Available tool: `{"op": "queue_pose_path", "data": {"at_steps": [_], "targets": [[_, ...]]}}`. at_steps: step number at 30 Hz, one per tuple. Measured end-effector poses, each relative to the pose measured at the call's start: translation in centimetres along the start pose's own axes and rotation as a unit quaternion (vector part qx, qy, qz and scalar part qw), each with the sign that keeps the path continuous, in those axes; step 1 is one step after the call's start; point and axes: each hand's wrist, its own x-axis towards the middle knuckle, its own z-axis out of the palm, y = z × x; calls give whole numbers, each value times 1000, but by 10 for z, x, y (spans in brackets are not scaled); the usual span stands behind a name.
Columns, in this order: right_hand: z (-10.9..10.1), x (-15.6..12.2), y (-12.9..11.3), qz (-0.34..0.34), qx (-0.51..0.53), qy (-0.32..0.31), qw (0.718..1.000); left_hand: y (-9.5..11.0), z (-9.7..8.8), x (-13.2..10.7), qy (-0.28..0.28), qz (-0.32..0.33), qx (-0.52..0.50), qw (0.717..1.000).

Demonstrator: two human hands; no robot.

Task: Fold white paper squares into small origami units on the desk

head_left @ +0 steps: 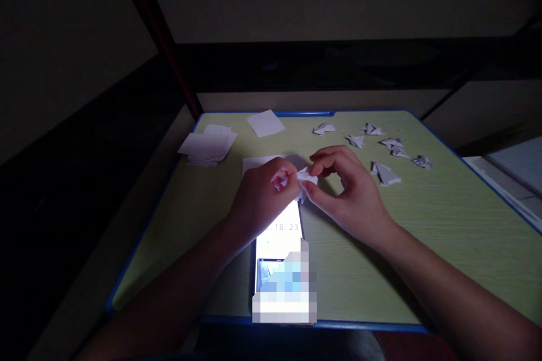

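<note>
Between my two hands is a small folded piece of white paper, held above the far end of a lit phone. My left hand is closed, its thumb and index finger pinching the paper's left side. From the right, my right hand grips the same paper between thumb and fingertips. The fingers cover part of the paper, so its full shape is hidden. Under and behind the hands a flat white sheet lies on the table, partly covered by them.
A stack of white paper sheets lies at the table's back left, with a single square sheet right of it. Several small folded paper pieces are scattered at the right. The greenish table has a blue edge; dark surroundings lie beyond.
</note>
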Motion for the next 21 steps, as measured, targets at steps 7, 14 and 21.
{"op": "queue_pose_path", "data": {"at_steps": [7, 14, 21], "targets": [[0, -1, 0, -35, -34, 9, 999, -1, 0, 1, 1, 14, -12, 1000], [3, -2, -1, -56, -40, 10, 998, 1, 0, 0, 1, 0, -22, 1000], [1, -4, -1, -78, -38, -7, 996, 7, -3, 5, -32, -80, -136, 987]]}}
